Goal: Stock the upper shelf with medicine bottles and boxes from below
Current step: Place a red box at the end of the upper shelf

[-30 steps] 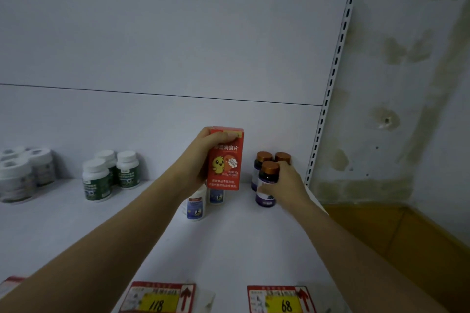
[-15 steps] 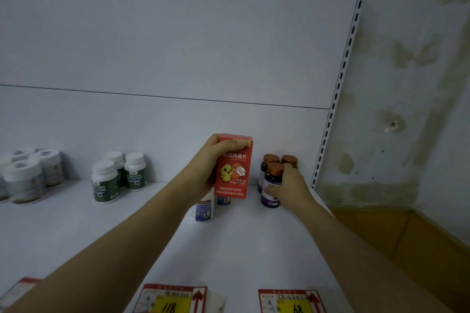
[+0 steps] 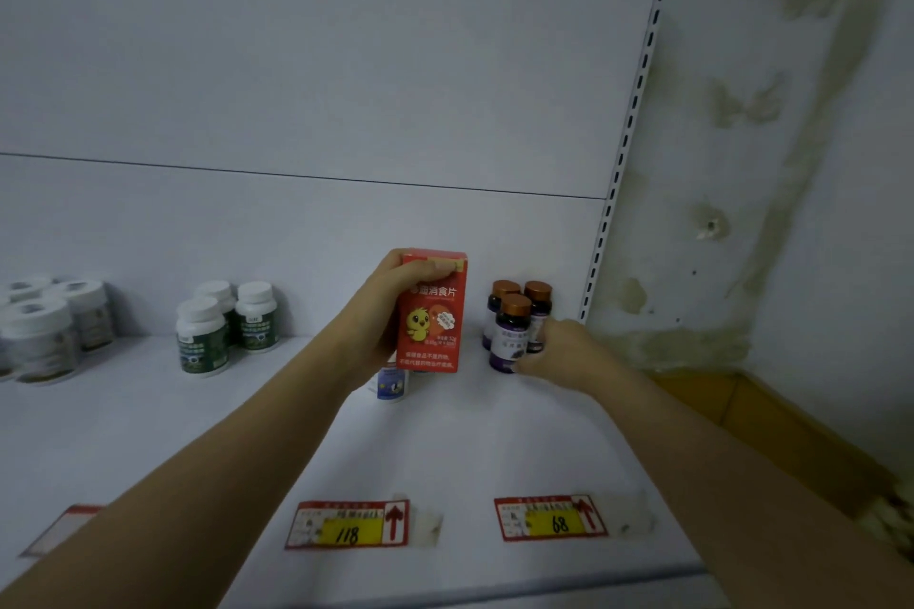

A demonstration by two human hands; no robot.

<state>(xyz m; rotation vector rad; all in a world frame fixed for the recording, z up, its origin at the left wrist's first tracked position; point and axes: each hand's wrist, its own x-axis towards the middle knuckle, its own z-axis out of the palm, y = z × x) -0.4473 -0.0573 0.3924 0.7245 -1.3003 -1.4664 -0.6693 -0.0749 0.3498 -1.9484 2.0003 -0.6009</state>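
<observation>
- The white back panel point(image 3: 297, 64) rises behind both hands, and a slotted upright point(image 3: 625, 139) runs along its edge above and just right of the right hand.
- The white shelf point(image 3: 445, 460) lies under both forearms, which reach over it from the near edge.
- The left hand point(image 3: 381, 312) grips a red box point(image 3: 430, 317). The thumb lies across the top front and the fingers wrap round the left side. The box is upright and lifted off the shelf (a yellow chick is printed on its face).
- The right hand point(image 3: 564, 354) is curled round the front copper-capped bottle point(image 3: 512, 336). The thumb is at its base and the fingers are against its right side. The bottle stands on the shelf just right of the red box, apart from it.
- Two more copper-capped bottles point(image 3: 539, 299) stand touching the front one, directly behind it and beyond the right hand's fingers.
- White jars point(image 3: 44, 336) sit well to the left of the left hand.
- Green-labelled bottles point(image 3: 254, 319) cluster between those jars and the left hand.
- A blue-labelled bottle point(image 3: 392, 383) stands on the shelf just below the left hand, partly hidden by the box.
- The price tag marked 118 point(image 3: 348, 523) lies at the near edge between the forearms, and the price tag marked 68 point(image 3: 551, 517) is beside the right forearm.
</observation>
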